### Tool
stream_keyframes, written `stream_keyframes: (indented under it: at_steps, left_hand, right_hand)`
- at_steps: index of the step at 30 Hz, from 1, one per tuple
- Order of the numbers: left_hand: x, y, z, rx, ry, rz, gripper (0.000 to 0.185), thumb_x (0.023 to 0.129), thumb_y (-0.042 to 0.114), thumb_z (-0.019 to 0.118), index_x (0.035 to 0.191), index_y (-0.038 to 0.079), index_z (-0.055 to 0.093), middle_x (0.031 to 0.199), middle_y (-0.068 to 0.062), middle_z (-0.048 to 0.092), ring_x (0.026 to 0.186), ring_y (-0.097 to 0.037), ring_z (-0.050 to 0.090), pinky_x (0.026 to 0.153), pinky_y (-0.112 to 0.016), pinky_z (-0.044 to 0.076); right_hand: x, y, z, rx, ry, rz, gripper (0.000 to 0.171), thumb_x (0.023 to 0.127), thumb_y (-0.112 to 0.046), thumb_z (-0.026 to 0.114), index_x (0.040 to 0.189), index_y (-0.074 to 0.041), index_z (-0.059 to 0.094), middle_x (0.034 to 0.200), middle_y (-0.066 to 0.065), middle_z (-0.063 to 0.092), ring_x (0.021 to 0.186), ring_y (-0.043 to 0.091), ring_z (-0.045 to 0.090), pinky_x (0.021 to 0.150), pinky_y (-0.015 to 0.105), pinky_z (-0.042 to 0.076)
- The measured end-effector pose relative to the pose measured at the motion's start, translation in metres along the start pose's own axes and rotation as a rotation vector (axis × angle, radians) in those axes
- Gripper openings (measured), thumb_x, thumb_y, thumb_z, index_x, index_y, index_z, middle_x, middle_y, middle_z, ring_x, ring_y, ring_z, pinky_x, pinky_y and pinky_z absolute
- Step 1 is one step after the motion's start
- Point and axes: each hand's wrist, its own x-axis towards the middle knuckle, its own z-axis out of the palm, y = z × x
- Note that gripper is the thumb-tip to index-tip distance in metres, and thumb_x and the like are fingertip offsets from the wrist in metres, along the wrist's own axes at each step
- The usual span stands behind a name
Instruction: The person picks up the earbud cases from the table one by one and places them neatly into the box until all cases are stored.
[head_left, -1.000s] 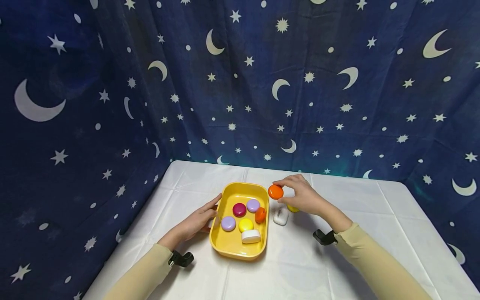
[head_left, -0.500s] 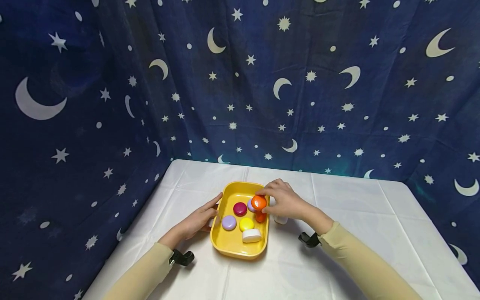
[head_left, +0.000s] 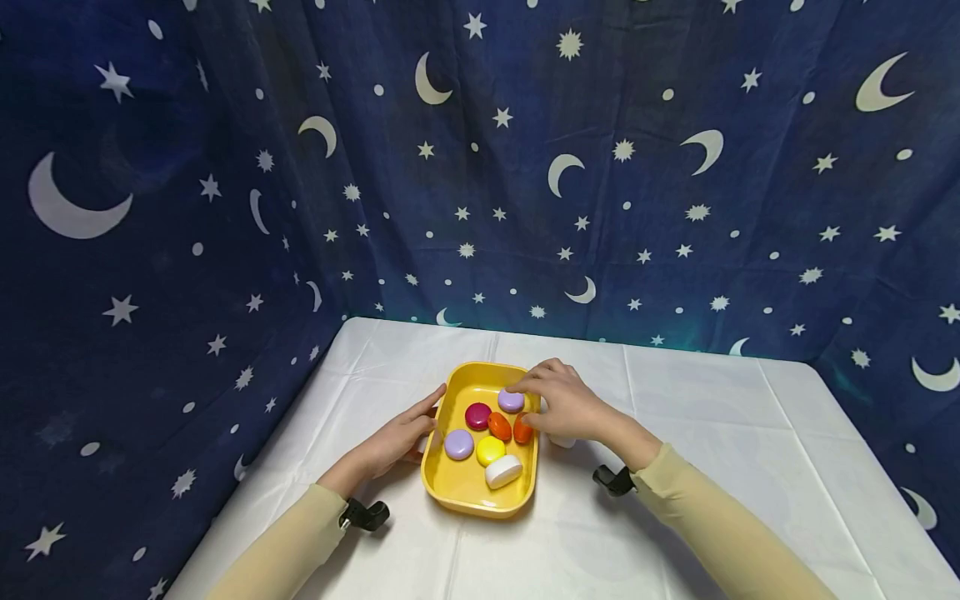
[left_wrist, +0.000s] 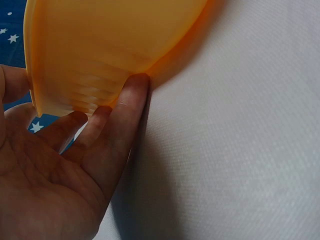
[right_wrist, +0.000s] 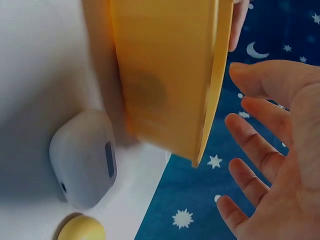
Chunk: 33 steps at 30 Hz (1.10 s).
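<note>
Hovering over the far right corner of the yellow tray (head_left: 459, 492), the right hand (head_left: 564, 406) had its fingers spread and relaxed, gripping nothing; the wrist view showed the fingers (right_wrist: 260, 150) apart above the tray's rim. One second before, that hand had pinched an orange disc out over the cloth to the right of the tray; half a second before, it held the disc above the tray; now the orange disc (head_left: 499, 426) lay inside, released, tilted with its long axis running from upper left to lower right, just beside a second orange piece (head_left: 522, 430) standing on edge. The left hand (head_left: 400, 440) stayed flat against the tray's left wall, fingers (left_wrist: 131, 100) straight and touching the plastic. Around the disc sat a magenta disc (head_left: 477, 415), two lilac ones (head_left: 511, 400) (head_left: 458, 443), a yellow one (head_left: 491, 450) and a white oval (head_left: 503, 471). Outside, a pale case (right_wrist: 82, 157) and a yellow piece (right_wrist: 82, 227) lay on the white tablecloth (head_left: 675, 500). A dark blue curtain (head_left: 637, 192) with moons and stars enclosed the table.
</note>
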Motion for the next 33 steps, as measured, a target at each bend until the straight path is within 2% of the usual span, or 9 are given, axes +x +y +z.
stream_keyframes:
  at_steps: [4, 11, 22, 33]
  left_hand:
    - [0.0, 0.0, 0.0, 0.003, -0.003, 0.0, 0.066, 0.102, 0.026, 0.052, 0.162, 0.041, 0.028, 0.166, -0.017, 0.027, 0.134, -0.038, 0.048, 0.085, -0.044, 0.06]
    - [0.001, 0.001, -0.001, 0.004, -0.002, -0.002, 0.066, 0.102, 0.026, 0.053, 0.161, 0.042, 0.029, 0.166, -0.017, 0.027, 0.134, -0.037, 0.047, 0.085, -0.045, 0.06]
    - [0.001, 0.001, 0.001, 0.012, 0.006, -0.009, 0.066, 0.101, 0.027, 0.054, 0.161, 0.042, 0.029, 0.165, -0.017, 0.028, 0.135, -0.037, 0.048, 0.086, -0.046, 0.06]
    - [0.001, 0.001, 0.002, 0.018, 0.016, -0.009, 0.066, 0.101, 0.027, 0.052, 0.161, 0.041, 0.029, 0.165, -0.017, 0.03, 0.134, -0.037, 0.049, 0.086, -0.047, 0.059]
  right_hand:
    - [-0.005, 0.006, -0.006, 0.028, 0.049, 0.019, 0.043, 0.087, -0.028, 0.075, 0.13, -0.03, 0.072, 0.124, -0.005, 0.064, 0.126, 0.022, 0.042, 0.109, 0.051, 0.034]
    - [-0.015, 0.014, -0.011, 0.072, 0.106, -0.003, 0.042, 0.087, -0.026, 0.074, 0.129, -0.026, 0.072, 0.124, -0.005, 0.065, 0.129, 0.024, 0.042, 0.11, 0.055, 0.033]
    - [-0.029, 0.018, -0.022, 0.12, 0.113, 0.019, 0.045, 0.089, -0.027, 0.075, 0.133, -0.025, 0.07, 0.126, -0.004, 0.064, 0.131, 0.026, 0.041, 0.111, 0.058, 0.033]
    - [-0.049, 0.044, -0.03, 0.13, 0.172, 0.036, 0.049, 0.089, -0.025, 0.076, 0.137, -0.027, 0.067, 0.127, -0.004, 0.064, 0.132, 0.027, 0.041, 0.109, 0.061, 0.032]
